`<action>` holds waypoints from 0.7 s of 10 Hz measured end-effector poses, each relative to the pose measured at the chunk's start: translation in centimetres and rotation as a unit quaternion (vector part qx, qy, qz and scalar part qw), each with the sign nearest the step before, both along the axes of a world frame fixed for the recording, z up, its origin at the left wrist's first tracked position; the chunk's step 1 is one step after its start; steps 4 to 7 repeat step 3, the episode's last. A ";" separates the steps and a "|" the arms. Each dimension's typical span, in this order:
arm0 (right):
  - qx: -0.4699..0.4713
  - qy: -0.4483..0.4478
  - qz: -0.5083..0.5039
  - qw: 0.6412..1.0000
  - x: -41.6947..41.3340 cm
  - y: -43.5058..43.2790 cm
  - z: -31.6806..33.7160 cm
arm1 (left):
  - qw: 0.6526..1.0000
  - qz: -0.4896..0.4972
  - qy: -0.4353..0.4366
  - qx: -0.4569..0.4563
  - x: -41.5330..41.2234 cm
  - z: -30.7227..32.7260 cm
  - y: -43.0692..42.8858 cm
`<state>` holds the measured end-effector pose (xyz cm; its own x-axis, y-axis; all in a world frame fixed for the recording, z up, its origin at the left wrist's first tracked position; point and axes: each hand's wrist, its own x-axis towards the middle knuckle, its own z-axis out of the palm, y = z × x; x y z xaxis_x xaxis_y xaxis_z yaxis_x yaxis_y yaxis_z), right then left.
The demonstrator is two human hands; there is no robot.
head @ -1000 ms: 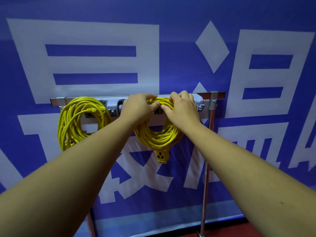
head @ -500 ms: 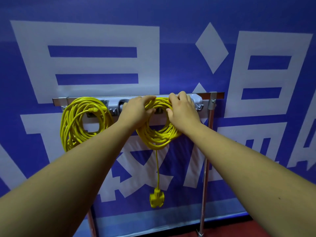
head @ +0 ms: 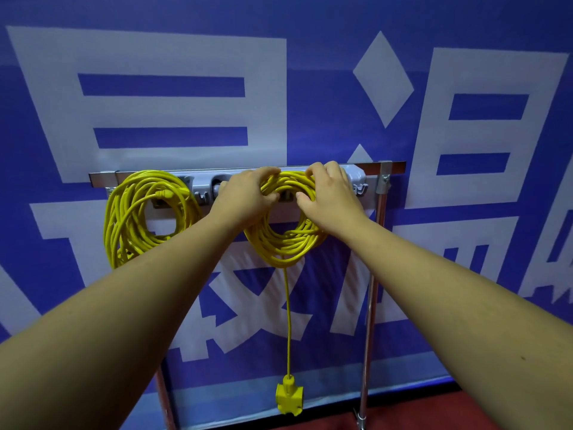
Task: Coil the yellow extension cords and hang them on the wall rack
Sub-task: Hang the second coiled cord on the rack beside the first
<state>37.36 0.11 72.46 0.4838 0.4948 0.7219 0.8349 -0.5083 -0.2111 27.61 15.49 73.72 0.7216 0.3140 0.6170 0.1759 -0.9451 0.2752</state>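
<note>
- Wall rack (head: 203,185), a grey plastic strip on a metal rail, runs across a blue banner (head: 310,103) printed with large white characters.
- Second coil (head: 285,248) of yellow extension cord hangs at the right half of the rack, with its top loops lying against the rack's front. The hands hide whether it sits on a hook.
- Left hand (head: 245,200) grips the upper left of this coil. Its fingers (head: 267,172) curl over the top strands, and the thumb presses in from inside the loop.
- Right hand (head: 331,197) grips the upper right of the same coil. Its fingers (head: 317,169) hook over the top near the rack's right end, and the thumb is tucked on the inner side.
- Both forearms reach up to the rack from the lower corners.
- Loose tail (head: 288,321) of this cord drops straight down from the coil's bottom, well below the rack. It ends in a yellow socket block (head: 290,398) that hangs free near the red floor (head: 418,414).
- First coil (head: 124,218) hangs at the rack's left end, apart from both hands, with a yellow plug (head: 164,193) lying across its upper opening.
- Metal pole (head: 373,274) runs down to the floor from a clamp at the right end of the rail.
</note>
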 end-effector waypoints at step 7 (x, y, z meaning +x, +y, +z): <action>0.000 0.038 -0.006 0.999 -2.4 -2.4 1.7 | 0.997 -0.006 -0.026 -0.069 -3.5 1.1 -2.0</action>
